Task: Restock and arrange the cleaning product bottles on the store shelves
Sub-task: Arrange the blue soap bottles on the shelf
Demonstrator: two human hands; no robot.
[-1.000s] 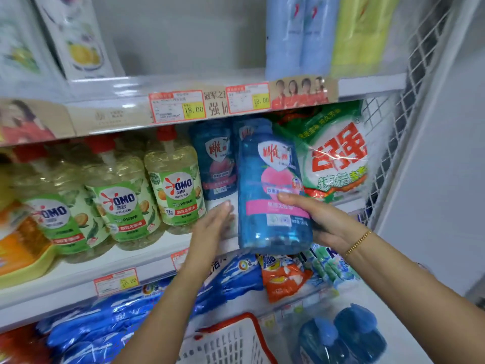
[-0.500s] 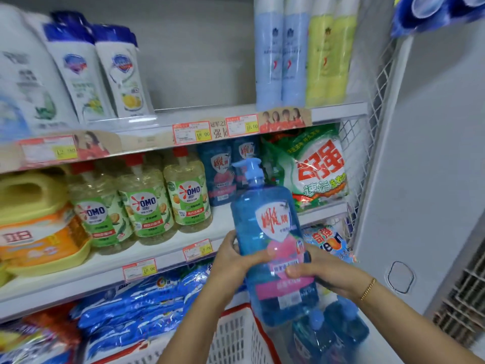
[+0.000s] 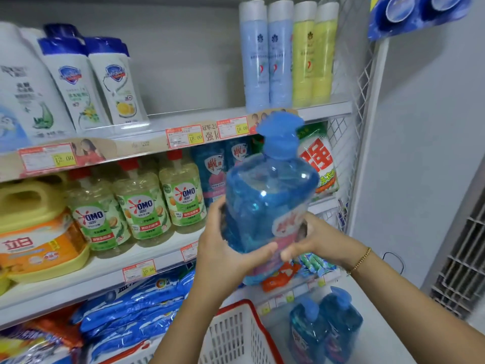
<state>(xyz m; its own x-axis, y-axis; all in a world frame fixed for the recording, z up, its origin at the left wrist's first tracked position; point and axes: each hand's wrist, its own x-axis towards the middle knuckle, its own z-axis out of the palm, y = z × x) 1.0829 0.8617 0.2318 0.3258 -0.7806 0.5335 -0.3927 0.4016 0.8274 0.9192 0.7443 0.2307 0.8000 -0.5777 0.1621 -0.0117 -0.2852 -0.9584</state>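
Blue bottle (image 3: 265, 206): I see it tilted in mid-air before the middle shelf (image 3: 105, 267), label blurred.
Left hand (image 3: 225, 258): curled round its lower side.
Right hand (image 3: 320, 240): gripping the other side.
Behind: OMO bottles (image 3: 141, 206), 18.00 tag (image 3: 195, 137), 10.00 tag (image 3: 148, 271).

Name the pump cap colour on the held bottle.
Blue pump cap on translucent blue plastic bottle; head view.

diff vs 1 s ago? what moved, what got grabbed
The blue pump bottle was drawn back from the middle shelf toward the person and turned, so its label now faces right. The left hand, earlier flat at the shelf edge, now grips the bottle alongside the right hand, which kept its hold. The OMO bottles, basket and two blue bottles below stayed put.
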